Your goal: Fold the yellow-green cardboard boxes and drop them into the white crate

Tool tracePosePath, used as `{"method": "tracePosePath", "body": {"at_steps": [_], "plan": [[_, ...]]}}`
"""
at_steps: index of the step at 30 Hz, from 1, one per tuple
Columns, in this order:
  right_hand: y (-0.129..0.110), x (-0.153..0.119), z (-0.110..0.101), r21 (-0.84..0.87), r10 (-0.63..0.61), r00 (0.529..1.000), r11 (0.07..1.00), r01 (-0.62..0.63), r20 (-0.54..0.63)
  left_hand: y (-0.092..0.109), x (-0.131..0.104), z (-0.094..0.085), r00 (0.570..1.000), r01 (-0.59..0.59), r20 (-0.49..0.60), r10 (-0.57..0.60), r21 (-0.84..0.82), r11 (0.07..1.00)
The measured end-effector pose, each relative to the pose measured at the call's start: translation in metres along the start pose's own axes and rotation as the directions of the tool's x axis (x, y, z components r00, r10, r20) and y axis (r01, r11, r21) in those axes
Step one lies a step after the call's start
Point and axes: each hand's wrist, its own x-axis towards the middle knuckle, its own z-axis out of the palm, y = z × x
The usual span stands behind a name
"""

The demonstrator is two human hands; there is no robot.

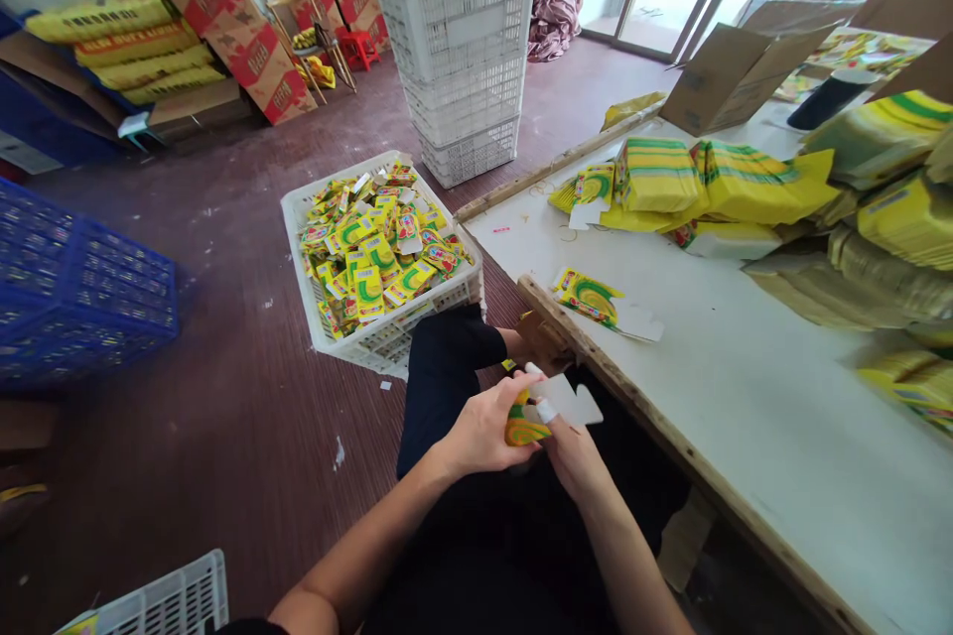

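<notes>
Above my lap, my left hand (487, 422) is wrapped round a small yellow and green carton (525, 432). My right hand (572, 451) grips the same carton from the other side, with a white wrapping on one finger. The carton's white inner flap (572, 399) sticks out open to the right. Part of the carton is hidden behind my fingers. Just beyond my knee stands a white plastic crate (394, 322) heaped with small yellow cartons (372, 258). A flattened yellow carton (588, 296) with a white flap lies on the table close to its wooden edge.
The white table (715, 357) with a wooden rim (632, 397) runs along my right. Bundles of flat yellow cartons (659, 181) lie on it, near an open cardboard box (726, 74). Stacked white crates (466, 40) stand ahead; blue crates (81, 288) are at left.
</notes>
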Motion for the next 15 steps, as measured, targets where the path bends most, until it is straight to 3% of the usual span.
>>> {"method": "tracePosePath", "body": {"at_steps": [2,4,8,12,15], "plan": [[0.001,-0.001,0.005,0.150,0.113,0.990,0.981,-0.124,0.080,0.000,-0.001,0.004,0.998,-0.061,-0.003,0.062,0.046,0.997],[0.003,-0.002,0.006,0.203,0.154,0.983,0.964,-0.172,0.104,0.000,-0.003,0.007,0.997,-0.072,-0.014,0.073,0.070,0.995],[0.009,0.000,0.003,0.180,0.138,0.989,0.973,-0.146,0.055,-0.001,-0.006,0.008,0.999,0.052,0.004,-0.052,0.022,0.998],[0.008,-0.002,0.001,-0.094,-0.046,0.998,0.994,0.050,0.038,-0.005,-0.003,0.007,0.976,0.210,0.066,-0.207,-0.040,0.977],[0.005,-0.005,0.002,-0.419,-0.256,0.961,0.865,0.277,0.106,-0.011,0.000,0.008,0.971,0.235,0.069,-0.230,-0.075,0.969]]}}
